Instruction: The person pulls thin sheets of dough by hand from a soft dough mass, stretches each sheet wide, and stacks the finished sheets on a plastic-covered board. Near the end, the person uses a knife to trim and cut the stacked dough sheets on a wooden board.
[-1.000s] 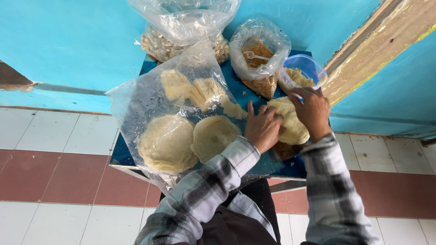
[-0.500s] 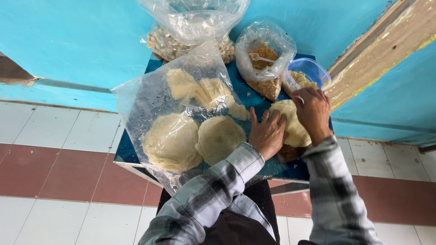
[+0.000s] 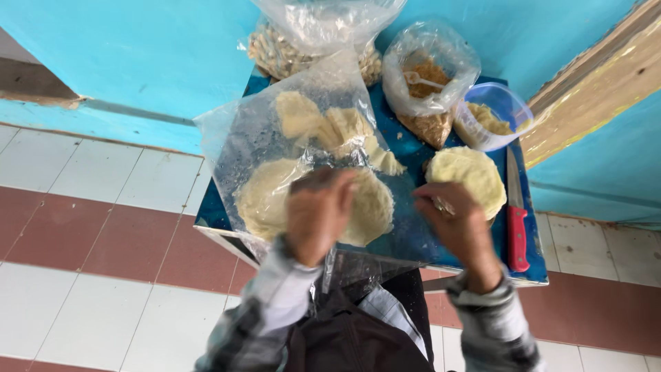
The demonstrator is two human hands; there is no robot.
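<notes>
The left hand (image 3: 318, 217) hovers, blurred, over the clear plastic bag (image 3: 289, 138) of pale flat dough rounds, fingers curled loosely downward; whether it pinches the film or only rests above it I cannot tell; the right hand (image 3: 458, 231) sits just beside a bare dough round (image 3: 468, 179) lying on the blue table (image 3: 413, 234), fingers half bent and apparently holding nothing, though the blur leaves that uncertain; the round lies between the bag and a red-handled knife (image 3: 516, 231) that runs along the table's right edge, blade pointing away from the person; behind it stand a clear plastic tub (image 3: 492, 117) with filling, a bag of brown crumbs (image 3: 430, 76) with a white spoon inside, and a bag of pale nuts (image 3: 310, 48) against the turquoise wall

The risks, as I judge them: the knife lies so near the right hand that a sideways sweep could knock it off the edge, or bring skin against the blade; the bag overhangs the near edge of the table, so a tug on the film could drag the rounds to the tiled floor; the soft round could tear if lifted by one rim
</notes>
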